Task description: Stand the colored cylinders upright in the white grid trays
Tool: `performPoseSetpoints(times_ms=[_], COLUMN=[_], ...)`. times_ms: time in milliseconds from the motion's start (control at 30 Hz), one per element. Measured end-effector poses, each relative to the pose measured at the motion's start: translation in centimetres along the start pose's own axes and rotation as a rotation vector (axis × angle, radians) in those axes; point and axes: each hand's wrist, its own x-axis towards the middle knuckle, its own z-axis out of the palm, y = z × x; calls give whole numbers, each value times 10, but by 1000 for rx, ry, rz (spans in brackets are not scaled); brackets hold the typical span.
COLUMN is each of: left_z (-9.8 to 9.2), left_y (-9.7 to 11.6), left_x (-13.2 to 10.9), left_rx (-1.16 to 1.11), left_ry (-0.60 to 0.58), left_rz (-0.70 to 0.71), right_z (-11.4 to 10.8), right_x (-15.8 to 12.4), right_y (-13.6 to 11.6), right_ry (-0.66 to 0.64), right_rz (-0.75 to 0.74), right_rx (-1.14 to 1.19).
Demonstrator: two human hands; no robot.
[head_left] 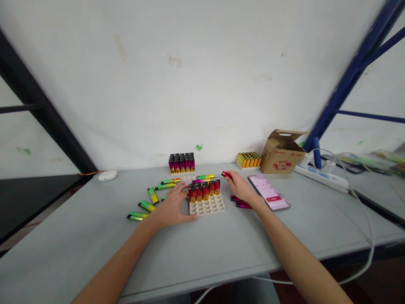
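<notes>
A pale tray with rows of round pockets (207, 206) lies in the middle of the table. Red-and-yellow lighters (205, 192) stand upright in its back rows, while the front pockets show bare. My left hand (172, 206) rests at the tray's left side, fingers spread, thumb by its front corner. Just right of the tray, my right hand (239, 185) pinches a red lighter (225, 174). Under and beside that wrist lie purple-pink lighters (243, 204). Around my left hand several green-and-yellow lighters (153, 195) lie loose.
A filled tray of purple lighters (182, 163) and one of yellow lighters (249, 160) stand by the wall. To the right are an open cardboard box (281, 156), a phone (268, 193) and a power strip (325, 177) with cables. A white case (107, 175) sits far left.
</notes>
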Motion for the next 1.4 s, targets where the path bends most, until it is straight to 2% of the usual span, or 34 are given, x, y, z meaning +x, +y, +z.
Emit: performPoseSetpoints(times_ms=[300, 500, 667, 833, 967, 1400], left_z=[-2, 6, 8, 5, 6, 7], left_y=[4, 2, 1, 2, 1, 0], left_x=[2, 2, 3, 3, 3, 1], left_rx=[28, 32, 41, 33, 29, 8], left_ry=[-8, 41, 51, 55, 66, 58], left_rz=[-27, -39, -45, -6, -11, -30], right_z=[8, 7, 5, 0, -2, -5], right_x=[6, 8, 9, 11, 10, 7], right_y=[-9, -17, -23, -23, -22, -32], right_ry=[53, -15, 11, -64, -133, -241], right_rz=[200, 358, 419, 526, 519, 629], right_rx=[378, 758, 910, 1072, 1248, 1364])
